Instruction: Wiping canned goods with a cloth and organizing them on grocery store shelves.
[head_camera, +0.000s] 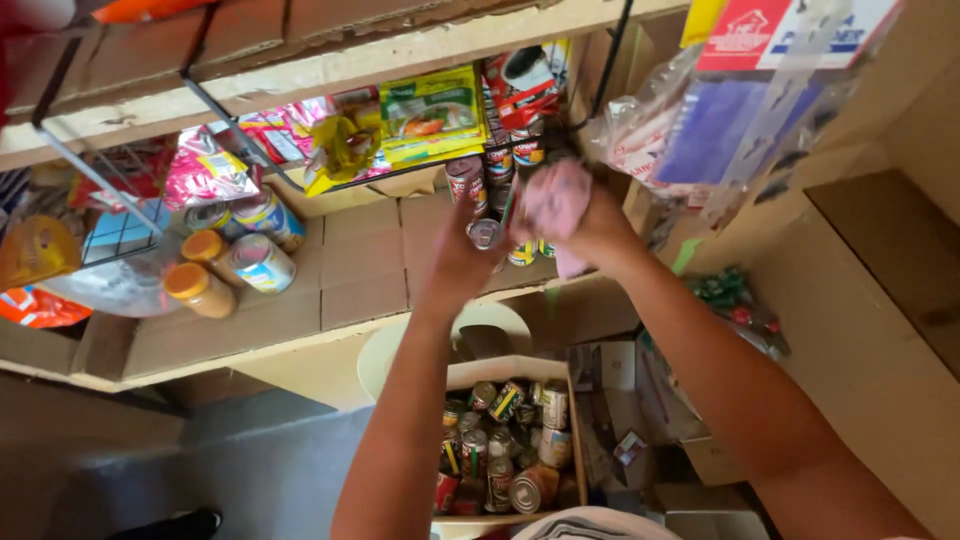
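We are facing a cardboard-lined shelf (340, 280) at frame centre, its front edge running toward lower left, bare room mid-shelf. Our left hand (462, 255) is gripping a small can (486, 234); beside it, touching, our right hand (580, 225) is clutching a pink cloth (553, 200).

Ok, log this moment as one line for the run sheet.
left hand: holds small can | right hand: holds pink cloth, at the can | shelf: cans, jars | box below: cans
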